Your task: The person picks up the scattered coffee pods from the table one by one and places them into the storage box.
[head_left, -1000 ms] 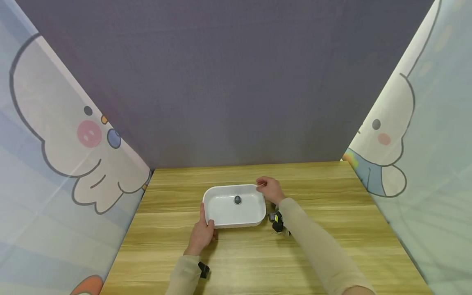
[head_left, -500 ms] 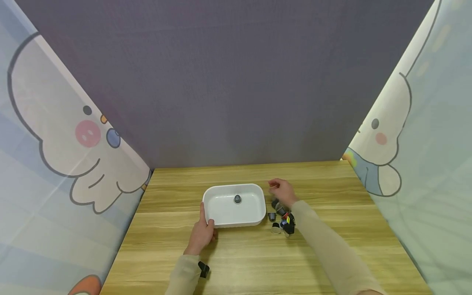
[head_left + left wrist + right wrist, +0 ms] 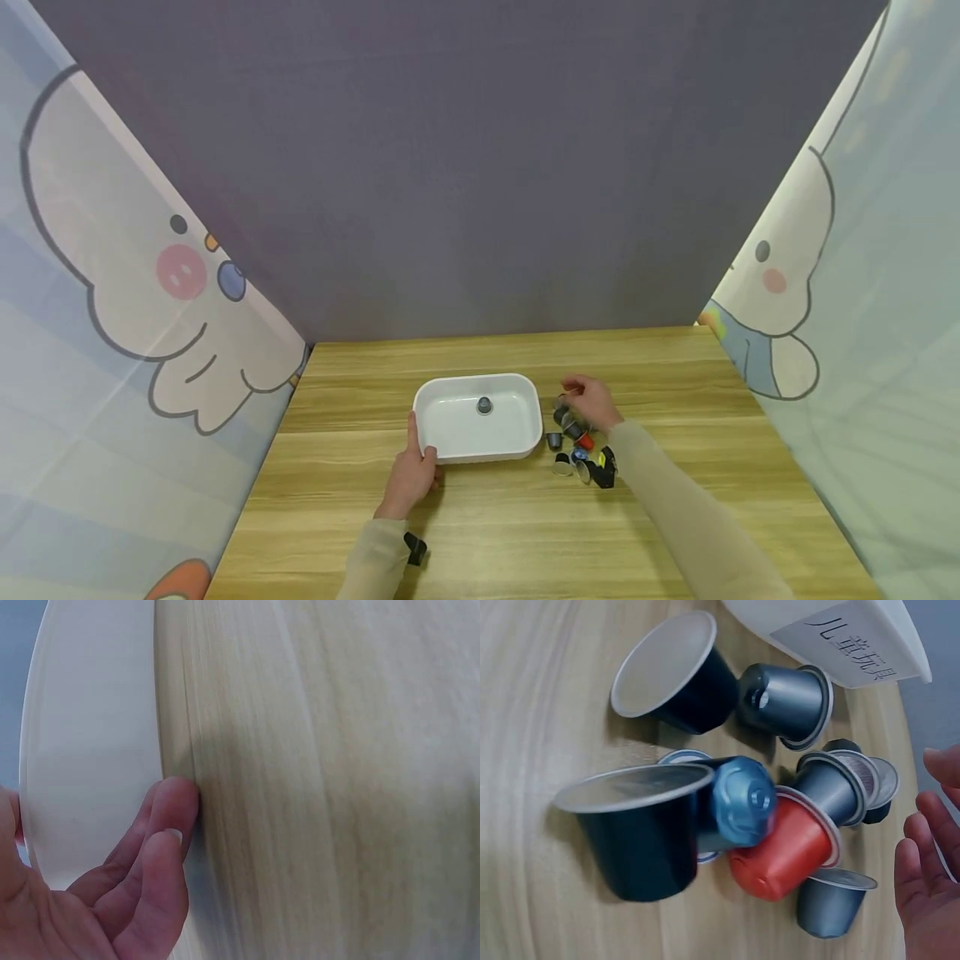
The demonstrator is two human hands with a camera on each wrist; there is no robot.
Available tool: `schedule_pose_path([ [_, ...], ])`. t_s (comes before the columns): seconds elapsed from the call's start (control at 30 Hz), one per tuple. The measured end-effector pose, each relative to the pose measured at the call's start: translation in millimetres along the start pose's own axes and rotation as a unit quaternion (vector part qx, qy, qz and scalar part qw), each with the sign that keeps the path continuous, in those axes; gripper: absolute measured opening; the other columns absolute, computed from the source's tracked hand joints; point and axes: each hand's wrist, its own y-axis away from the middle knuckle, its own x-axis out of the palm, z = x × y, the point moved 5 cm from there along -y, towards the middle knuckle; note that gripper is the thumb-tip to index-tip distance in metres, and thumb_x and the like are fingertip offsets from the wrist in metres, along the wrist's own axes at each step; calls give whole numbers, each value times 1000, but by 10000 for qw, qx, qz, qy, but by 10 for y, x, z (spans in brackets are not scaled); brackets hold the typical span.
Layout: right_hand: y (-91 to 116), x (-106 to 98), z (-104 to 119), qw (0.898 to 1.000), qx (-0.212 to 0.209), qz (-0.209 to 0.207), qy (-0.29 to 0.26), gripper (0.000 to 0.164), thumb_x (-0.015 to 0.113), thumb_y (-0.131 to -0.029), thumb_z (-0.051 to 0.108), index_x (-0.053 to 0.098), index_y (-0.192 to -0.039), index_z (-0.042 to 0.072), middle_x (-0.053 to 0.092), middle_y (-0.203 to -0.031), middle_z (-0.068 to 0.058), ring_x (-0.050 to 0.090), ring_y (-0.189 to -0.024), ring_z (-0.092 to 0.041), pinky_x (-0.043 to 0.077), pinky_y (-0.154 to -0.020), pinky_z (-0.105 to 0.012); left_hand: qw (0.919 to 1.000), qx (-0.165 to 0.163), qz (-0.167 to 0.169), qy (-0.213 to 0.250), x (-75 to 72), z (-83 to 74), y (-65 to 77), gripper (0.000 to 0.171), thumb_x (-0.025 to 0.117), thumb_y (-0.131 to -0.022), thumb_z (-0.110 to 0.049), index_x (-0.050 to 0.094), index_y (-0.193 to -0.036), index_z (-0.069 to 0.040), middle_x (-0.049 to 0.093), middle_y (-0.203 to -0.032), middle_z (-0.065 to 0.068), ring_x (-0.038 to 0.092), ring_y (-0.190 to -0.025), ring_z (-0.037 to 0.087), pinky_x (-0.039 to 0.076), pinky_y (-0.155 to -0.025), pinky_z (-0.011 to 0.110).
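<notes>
My left hand [image 3: 408,479] grips the white tray [image 3: 450,450] at its near left corner. In the left wrist view its fingers [image 3: 166,855] curl against the tray's outer wall, with the thumb side at the rim. One dark coffee capsule [image 3: 484,405] is inside the tray, near the back wall. My right hand [image 3: 594,403] hovers at the far end of a loose group of capsules right of the tray, its fingers apart and relaxed. In the right wrist view a red capsule [image 3: 784,847] lies among dark, grey and blue ones.
The capsules lie close together, some upright and some on their sides, such as a grey capsule [image 3: 784,701] beside the tray's labelled end. A wooden table [image 3: 480,533] carries everything. Behind it rises a grey partition [image 3: 480,208], with cartoon-printed panels [image 3: 780,250] on both sides.
My right hand has moved from the tray's back right corner rightward to the capsule group, uncovering more capsules. The left hand and the tray have stayed in place.
</notes>
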Motion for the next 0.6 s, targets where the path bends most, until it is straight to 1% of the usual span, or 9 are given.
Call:
schedule_pose_path([
  [0.13,26,28,-32,9999,121,14,67,38,70,-90,7,63,-126,-5,63,-123,-23,59,-109,-38,48,-93,-51,10000,-3,-20,2,-6,-21,7,76,41,-100,-22,-4,-161,-14,61,-61,3,55,-47,17,42,-49,33],
  [0.27,26,57,-92,9997,130,-8,214,40,70,-91,9,62,-128,-6,63,-123,-24,59,-111,-39,48,-93,-51,10000,1,-35,81,-10,-56,22,76,41,-100,-21,-3,-161,-14,61,-60,5,55,-46,18,42,-49,34],
  [0.47,-2,90,-167,9994,120,-25,332,39,70,-91,12,64,-124,-7,65,-118,-23,60,-110,-39,48,-93,-50,9999,-28,-27,93,-7,-65,38,77,41,-100,-21,-6,-161,-17,61,-61,5,56,-47,18,42,-49,33],
  [0.6,-27,111,-198,9986,131,30,503,38,70,-90,13,65,-122,-7,67,-116,-22,61,-108,-39,48,-92,-51,9999,24,-45,105,-4,-59,39,77,41,-101,-19,-6,-161,-16,61,-61,5,56,-47,18,43,-48,34],
])
